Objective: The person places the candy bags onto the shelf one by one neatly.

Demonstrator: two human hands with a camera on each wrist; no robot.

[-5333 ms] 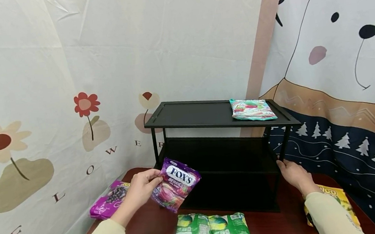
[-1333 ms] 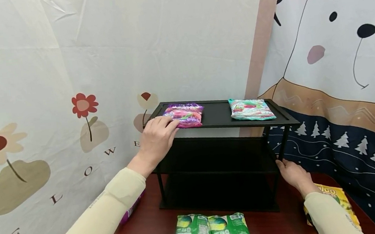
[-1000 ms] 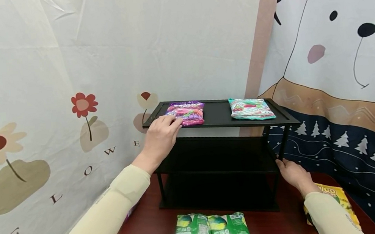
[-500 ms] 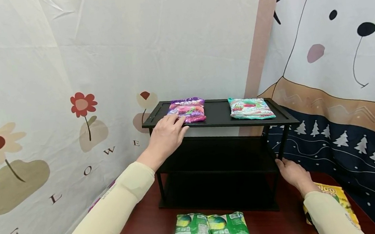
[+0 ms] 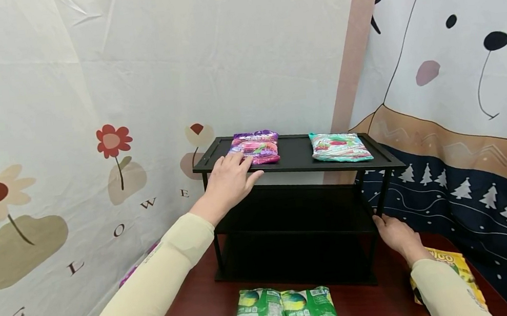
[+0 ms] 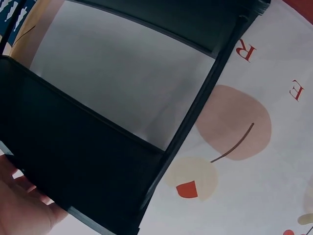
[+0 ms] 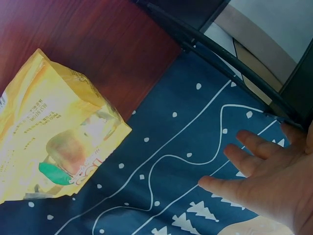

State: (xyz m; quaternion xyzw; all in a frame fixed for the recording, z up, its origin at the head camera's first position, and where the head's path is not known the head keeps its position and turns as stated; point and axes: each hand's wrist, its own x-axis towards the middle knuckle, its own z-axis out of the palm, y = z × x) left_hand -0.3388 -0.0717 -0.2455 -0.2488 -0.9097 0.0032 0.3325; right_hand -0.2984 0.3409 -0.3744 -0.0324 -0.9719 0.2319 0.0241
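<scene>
A purple Fox's candy bag [image 5: 256, 147] lies on the left part of the top shelf of a black three-tier rack [image 5: 291, 162]. My left hand [image 5: 230, 183] touches its near left side with extended fingers, the thumb spread away. In the left wrist view that hand [image 6: 27, 210] shows at the rack's edge, and the bag is out of sight. A teal candy bag [image 5: 340, 147] lies further right on the same shelf. My right hand [image 5: 398, 235] pinches the rack's right post near the middle shelf; in the right wrist view its other fingers [image 7: 239, 159] extend loosely.
Two green bags [image 5: 283, 312] lie side by side on the dark red table [image 5: 195, 308] before the rack. A yellow bag [image 5: 459, 265] lies by my right forearm, partly covered. A purple bag [image 5: 129, 276] is mostly hidden behind my left sleeve. Printed cloth [image 5: 270, 48] hangs behind.
My left hand has lifted the Fox's bag from before the rack onto the top shelf, then slid it slightly back and right. Its thumb has since spread away. My right hand stays put.
</scene>
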